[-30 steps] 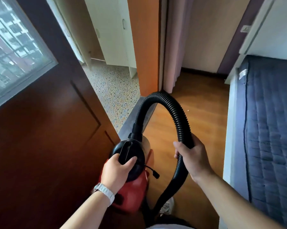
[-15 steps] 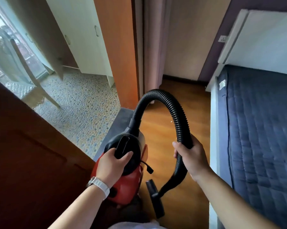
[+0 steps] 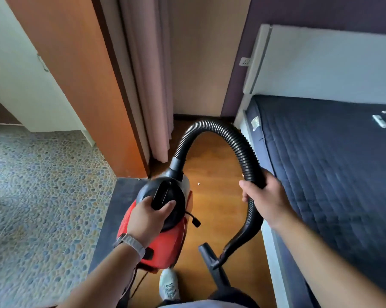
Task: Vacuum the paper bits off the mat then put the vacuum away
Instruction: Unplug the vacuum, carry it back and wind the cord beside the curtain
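I carry a red and black canister vacuum [image 3: 165, 243] above the floor. My left hand [image 3: 148, 215] grips its black top handle. Its black ribbed hose [image 3: 221, 130] arches up and over to the right, where my right hand [image 3: 263, 196] is wrapped around it. Below that hand hangs the black nozzle [image 3: 209, 254], just over the wooden floor. The dark blue quilted mat [image 3: 332, 163] lies to the right, with white paper bits [image 3: 380, 121] near its far right part. One tiny white bit [image 3: 198, 184] lies on the wood.
An orange-brown door frame [image 3: 87, 85] and a pale curtain [image 3: 149, 81] stand ahead left. A grey threshold strip [image 3: 118, 210] divides the pebble-patterned floor [image 3: 43, 196] from the wooden floor [image 3: 221, 196]. A white headboard panel [image 3: 332, 63] backs the mat. My white shoe [image 3: 168, 283] is below.
My view has swung right and forward: the dark door on the left has left the frame, and the mat with its paper bits has come into sight. Both hands keep their grips.
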{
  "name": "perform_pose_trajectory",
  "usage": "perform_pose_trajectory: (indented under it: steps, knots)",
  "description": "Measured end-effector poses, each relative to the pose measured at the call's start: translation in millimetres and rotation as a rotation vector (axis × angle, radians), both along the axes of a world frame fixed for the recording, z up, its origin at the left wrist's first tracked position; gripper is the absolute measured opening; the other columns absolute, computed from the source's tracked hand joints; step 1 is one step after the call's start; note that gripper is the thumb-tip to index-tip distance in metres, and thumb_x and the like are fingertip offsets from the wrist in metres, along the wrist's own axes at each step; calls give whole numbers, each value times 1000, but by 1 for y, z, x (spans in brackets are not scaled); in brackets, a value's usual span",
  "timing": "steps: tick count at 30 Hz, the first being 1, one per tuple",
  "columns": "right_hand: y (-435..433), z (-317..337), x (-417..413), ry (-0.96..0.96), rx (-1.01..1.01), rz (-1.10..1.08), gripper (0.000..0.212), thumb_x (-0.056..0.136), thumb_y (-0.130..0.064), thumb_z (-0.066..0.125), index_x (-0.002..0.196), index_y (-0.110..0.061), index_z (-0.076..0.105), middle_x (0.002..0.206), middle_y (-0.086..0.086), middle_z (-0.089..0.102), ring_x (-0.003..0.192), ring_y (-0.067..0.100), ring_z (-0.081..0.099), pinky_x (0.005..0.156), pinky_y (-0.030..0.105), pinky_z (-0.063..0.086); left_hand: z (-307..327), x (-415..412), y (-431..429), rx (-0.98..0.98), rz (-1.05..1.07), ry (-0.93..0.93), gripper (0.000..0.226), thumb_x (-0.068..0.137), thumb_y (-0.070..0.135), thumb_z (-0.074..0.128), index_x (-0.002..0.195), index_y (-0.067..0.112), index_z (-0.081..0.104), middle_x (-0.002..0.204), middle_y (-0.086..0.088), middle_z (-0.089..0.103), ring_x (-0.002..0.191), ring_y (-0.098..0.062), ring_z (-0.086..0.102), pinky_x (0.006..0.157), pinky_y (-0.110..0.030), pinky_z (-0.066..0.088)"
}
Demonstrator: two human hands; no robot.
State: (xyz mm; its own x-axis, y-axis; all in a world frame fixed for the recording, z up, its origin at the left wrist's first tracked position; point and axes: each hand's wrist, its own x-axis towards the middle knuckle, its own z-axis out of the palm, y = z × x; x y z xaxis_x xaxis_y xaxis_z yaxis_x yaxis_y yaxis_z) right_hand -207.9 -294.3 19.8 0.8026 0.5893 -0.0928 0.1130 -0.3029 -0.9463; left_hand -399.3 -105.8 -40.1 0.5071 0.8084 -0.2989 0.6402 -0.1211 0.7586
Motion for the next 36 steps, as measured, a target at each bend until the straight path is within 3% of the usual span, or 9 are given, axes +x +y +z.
perform_pose_trajectory:
  steps: [4,6,9,16,20,24,28,32,36]
  knots:
    - [16,-1,41,14,-1,-88,12,85,-12,69,84,-8,58,62,5,59,59,18,59,64,32,50,12,55,34,54,-62,29,29,84,45,69,84,15,66,68,3,66,60,-10,60,46,-21,41]
    - [21,-5,64,26,-14,-107,11,86,-10,68,83,-8,58,61,7,60,59,18,58,65,31,49,11,83,49,70,-79,46,29,85,45,69,83,16,65,67,2,66,59,-12,60,46,-24,41]
    - [33,-16,110,29,-39,-125,10,87,-8,67,82,-10,58,60,7,60,57,15,57,58,20,48,0,129,69,78,-93,83,29,83,48,69,81,20,64,67,0,67,59,-17,63,52,-35,52]
    - [82,-25,243,73,-29,-34,10,83,-12,69,83,-9,59,62,5,61,55,11,57,53,12,44,-10,240,93,89,-13,148,34,79,55,68,78,21,64,65,2,67,59,-17,65,57,-40,57]
    - [108,-18,324,111,-4,13,21,71,-28,66,82,-12,59,61,5,61,58,16,59,58,21,48,-2,306,106,92,21,142,35,80,57,67,80,21,64,68,0,68,60,-19,66,57,-39,57]
    - [131,-17,385,116,39,39,17,72,-26,65,85,-15,60,60,2,60,56,15,58,57,17,48,5,359,118,99,45,118,27,83,50,69,80,24,63,67,3,67,59,-16,65,54,-37,56]
    - [159,-20,431,103,-3,76,19,72,-28,65,87,-16,61,59,1,60,56,14,59,57,18,48,5,406,147,101,85,124,28,83,49,70,78,23,63,62,3,65,55,-14,62,46,-29,46]
    - [197,-38,476,114,-36,42,23,72,-30,65,88,-14,61,57,1,60,55,16,58,57,21,47,-17,448,185,72,86,158,36,78,59,68,76,23,63,62,3,67,55,-18,64,52,-38,56]
    - [234,-50,522,105,-115,31,18,77,-28,68,83,-14,59,59,3,61,55,15,58,61,27,49,-42,498,233,50,79,169,33,80,53,70,76,20,64,64,3,65,58,-16,63,54,-34,53]
